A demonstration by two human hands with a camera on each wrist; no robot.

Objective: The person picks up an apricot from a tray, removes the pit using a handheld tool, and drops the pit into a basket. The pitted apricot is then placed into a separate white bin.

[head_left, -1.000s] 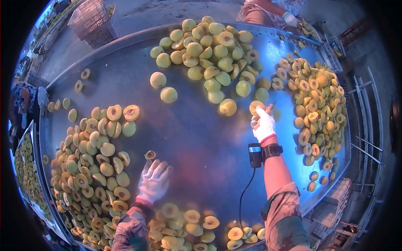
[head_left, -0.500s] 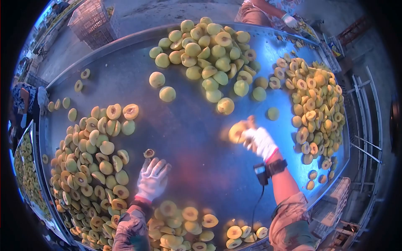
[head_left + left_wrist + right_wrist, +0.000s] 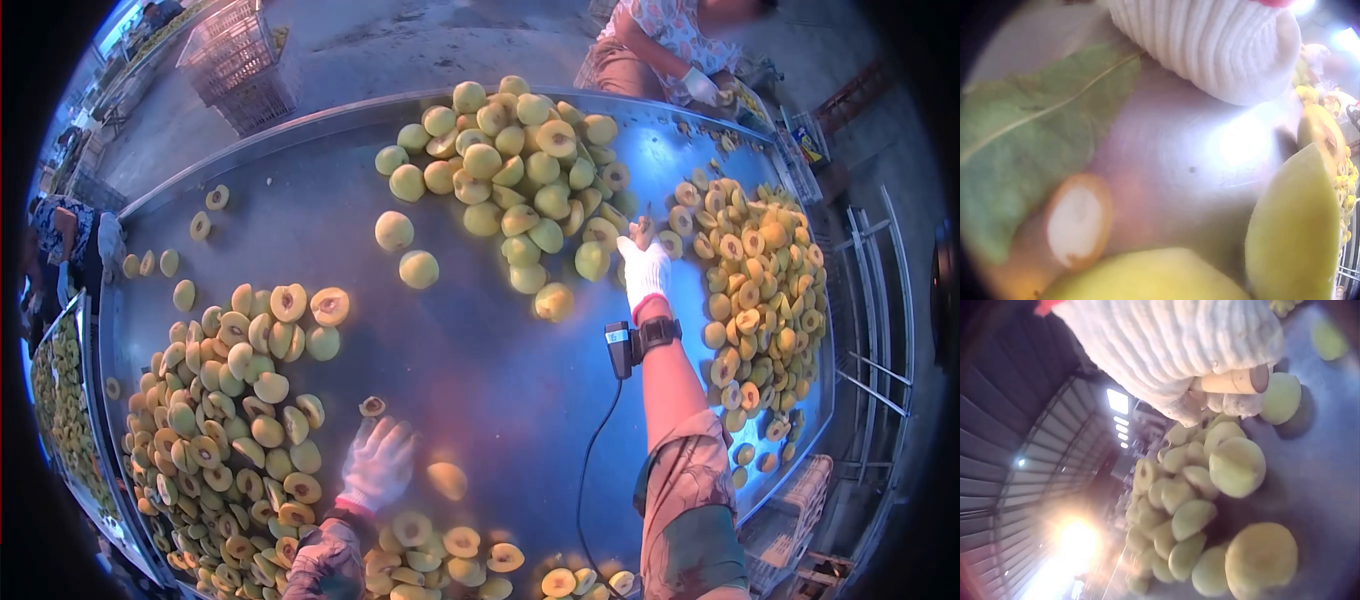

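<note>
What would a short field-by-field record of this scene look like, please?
Surface: shiny metal table
Left hand: white-gloved left hand, fingers spread, beside a pale cut fruit half
Right hand: white-gloved right hand, grips a tan wooden handle, at the pile of whole yellow-green round fruits
Sides: left heap of halved fruits; right heap of halved fruits

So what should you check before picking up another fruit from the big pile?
1. Right hand is at the whole-fruit pile: ok.
2. Wooden handle gripped firmly by that hand: ok.
3. Which way the handle's tool end points: cannot tell.
4. Left hand open, holding nothing: ok.
5. Bare table between the two hands: ok.
</note>
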